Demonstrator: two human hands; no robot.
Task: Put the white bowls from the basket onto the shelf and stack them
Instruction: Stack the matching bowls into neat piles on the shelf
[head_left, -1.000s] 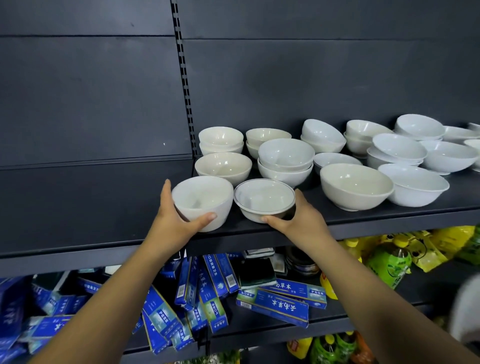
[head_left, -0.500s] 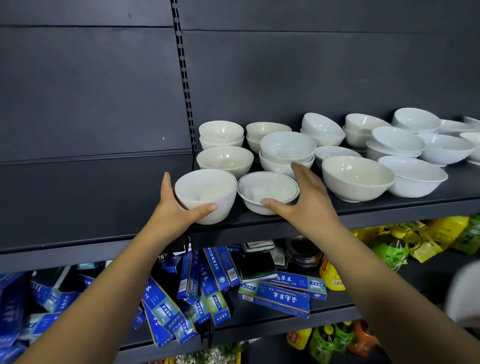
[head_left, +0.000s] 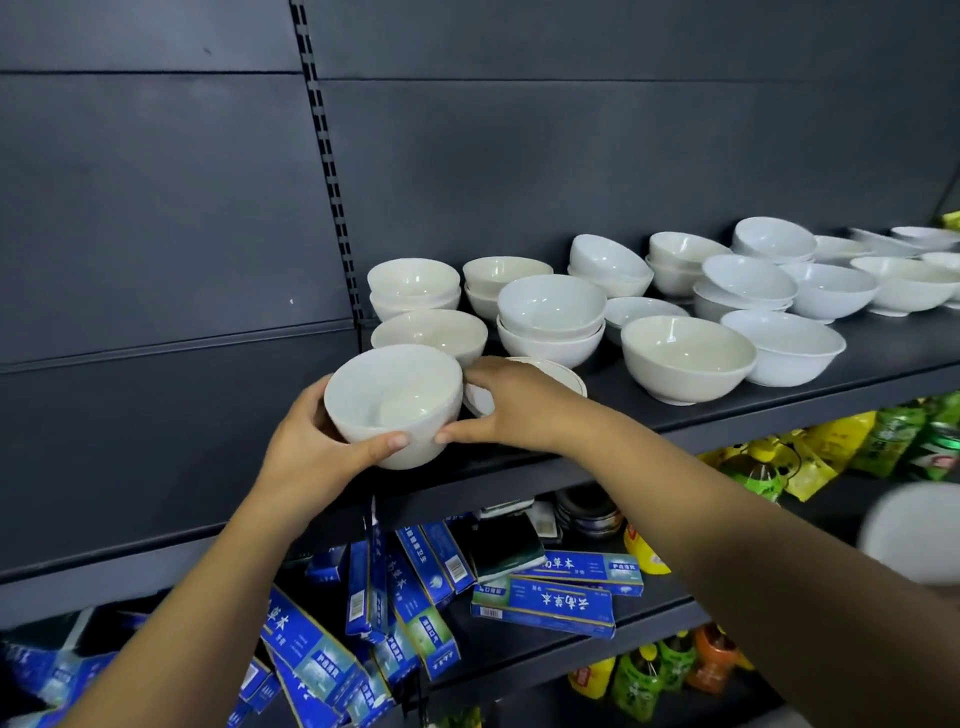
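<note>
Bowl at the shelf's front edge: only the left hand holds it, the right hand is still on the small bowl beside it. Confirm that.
Not quite. The head view shows both hands on the bowl: left hand and right hand. The small bowl sits behind the right hand.

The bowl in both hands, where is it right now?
In the head view, the held bowl sits left of centre at the front edge of the bowl shelf, between the left hand and right hand, just left of a shallower bowl.
</note>
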